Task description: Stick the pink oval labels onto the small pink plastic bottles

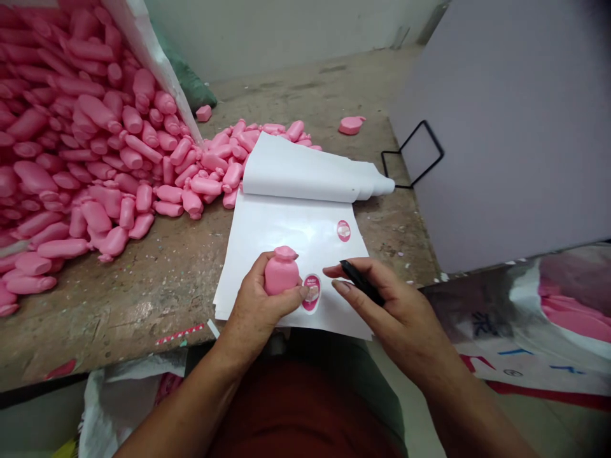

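My left hand point(258, 299) is closed around a small pink bottle point(281, 272), whose pinched, wavy top points away from me. At the tip of the left thumb is an oval pink-and-white label point(312, 294); whether the thumb touches it I cannot tell. A slim black tool point(363, 283), like a pen, lies in my right hand point(391, 305), its dark end pointing up and left. Thumb and forefinger of that hand reach toward the label, slightly apart. Beneath both hands lies a white label sheet point(267, 222), with a second oval label point(344, 231) farther up.
Several sheets are rolled back at the sheet's far edge point(300, 168). Pink bottles point(95, 159) spill from a white sack on the left. One pink piece point(351, 124) lies at the back. A grey panel point(501, 127) with a black wire handle point(432, 143) stands right, above a bag point(506, 318).
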A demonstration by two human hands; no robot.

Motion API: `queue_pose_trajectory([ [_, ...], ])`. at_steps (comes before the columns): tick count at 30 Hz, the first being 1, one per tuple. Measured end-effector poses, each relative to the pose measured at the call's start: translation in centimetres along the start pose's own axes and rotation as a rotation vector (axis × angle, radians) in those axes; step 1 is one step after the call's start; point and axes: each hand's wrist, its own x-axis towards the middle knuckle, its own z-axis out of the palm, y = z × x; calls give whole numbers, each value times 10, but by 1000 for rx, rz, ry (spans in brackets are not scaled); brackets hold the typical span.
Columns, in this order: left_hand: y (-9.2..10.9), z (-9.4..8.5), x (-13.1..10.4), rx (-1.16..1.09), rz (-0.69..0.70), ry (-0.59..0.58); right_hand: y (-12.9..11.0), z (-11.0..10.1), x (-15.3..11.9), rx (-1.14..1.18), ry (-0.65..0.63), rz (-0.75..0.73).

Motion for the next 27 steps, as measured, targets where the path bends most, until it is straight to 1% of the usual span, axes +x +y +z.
queue_pose_trajectory([
  [2, -1, -2, 0, -62, -26, -8, 2, -1, -1, 62, -3, 45],
  [6, -1, -3, -1, -164, -99, -45, 4, 0, -2, 184, -101, 140],
  [9, -2, -1, -1, -190, -116, -67, 4, 4, -1, 222, -142, 168],
  [13, -4, 0, 0, -167, -124, -86, -1, 7, 1, 198, -160, 170],
  [16, -5, 1, 2, -63, -64, -62, -4, 6, 1, 159, -163, 168],
  [18, -5, 0, 3, 36, 11, -18, -5, 5, 0, 147, -154, 165],
  [20, -5, -1, 3, 76, 66, 28, -4, 4, -1, 162, -138, 169],
  [21, -5, -2, 4, 51, 65, 41, -3, 4, -1, 183, -126, 174],
  [23, -5, -2, 4, -73, 1, 21, -2, 5, -1, 258, -111, 201],
  [25, -4, -1, 5, -251, -108, -48, -1, 9, -1, 369, -129, 250],
  [27, -3, 1, 4, -410, -197, -118, -2, 13, 0, 490, -179, 312],
])
